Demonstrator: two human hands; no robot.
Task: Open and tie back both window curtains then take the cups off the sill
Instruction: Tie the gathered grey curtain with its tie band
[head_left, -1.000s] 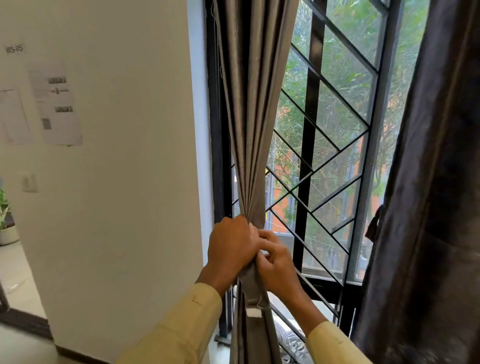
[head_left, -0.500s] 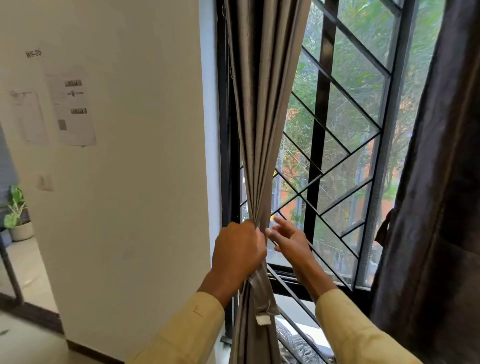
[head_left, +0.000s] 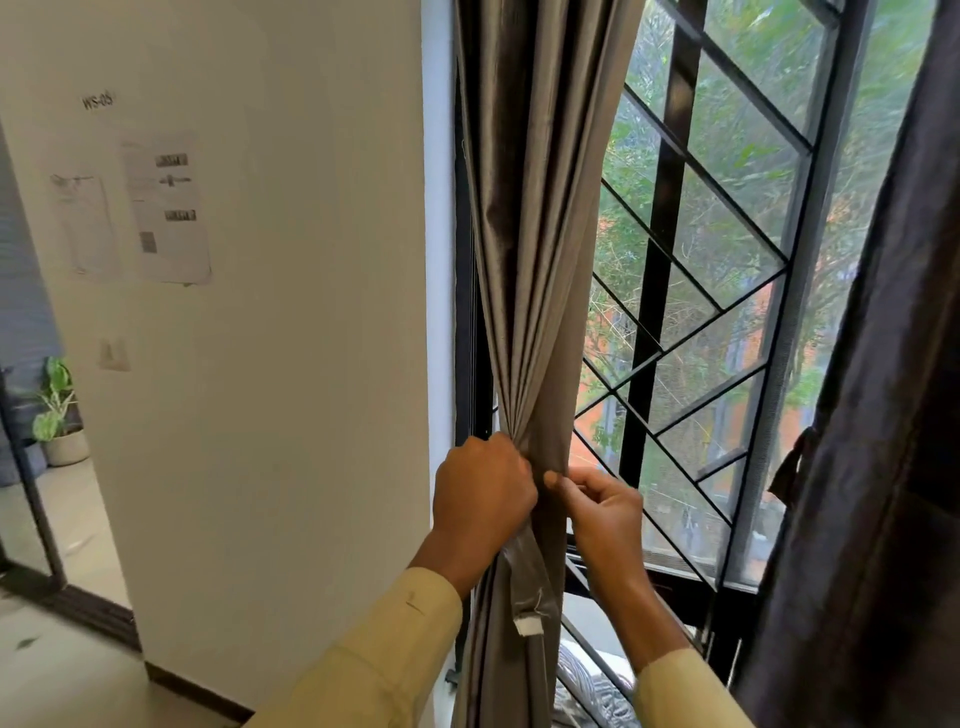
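The left curtain (head_left: 524, 249), grey-brown and gathered into a narrow bunch, hangs by the window's left edge. My left hand (head_left: 480, 493) is clenched around the bunch at its waist. A tie strap (head_left: 524, 587) with a white tab at its end hangs down below that hand. My right hand (head_left: 602, 506) pinches the curtain's right edge with thumb and fingertips, touching my left hand. The right curtain (head_left: 878, 415), dark, hangs loose along the right side, its own tie strap (head_left: 792, 462) dangling at its left edge. No cups or sill are visible.
A black diamond-pattern window grille (head_left: 691, 322) stands right behind the curtains. A white wall (head_left: 291, 322) with taped papers (head_left: 166, 208) fills the left. A potted plant (head_left: 60, 421) sits on the floor beyond a doorway at far left.
My right hand let go, opened out beside the curtain, then came back and pinched its right edge. My left hand kept its grip on the bunch. The view shifted slightly left.
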